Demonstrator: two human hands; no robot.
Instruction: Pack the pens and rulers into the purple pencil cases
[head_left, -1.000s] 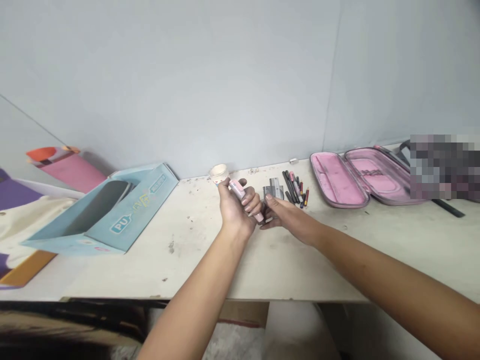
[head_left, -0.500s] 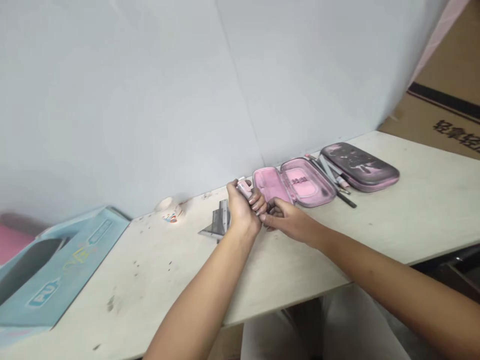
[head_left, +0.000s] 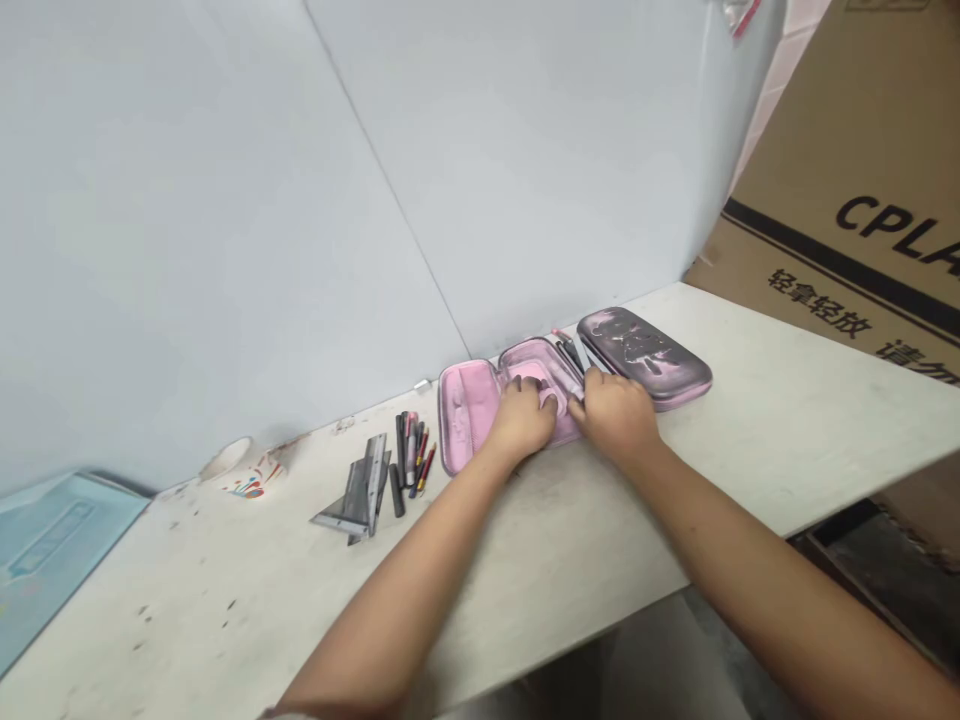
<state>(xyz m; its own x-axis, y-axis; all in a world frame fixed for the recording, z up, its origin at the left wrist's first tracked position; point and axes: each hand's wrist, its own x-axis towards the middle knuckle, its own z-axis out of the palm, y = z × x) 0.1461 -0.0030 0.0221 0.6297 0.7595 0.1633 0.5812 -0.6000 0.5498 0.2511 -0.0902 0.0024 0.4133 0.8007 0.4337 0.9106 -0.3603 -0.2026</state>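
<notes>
Left hand [head_left: 527, 414] sits half-curled over the open, oblong pink-lined case [head_left: 471, 402], right hand [head_left: 619, 412] bunched alongside; can't tell what either holds!

The left hand [head_left: 523, 418] lies over an open pink pencil case [head_left: 466, 402]; the right hand [head_left: 619, 414] is at its right edge, near a closed pencil case [head_left: 649, 352].

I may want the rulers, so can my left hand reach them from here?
Probably yes. Your left hand would leave the open pencil case and pass over the pens, which lie low on the table; nothing seems to cover the rulers.
</notes>
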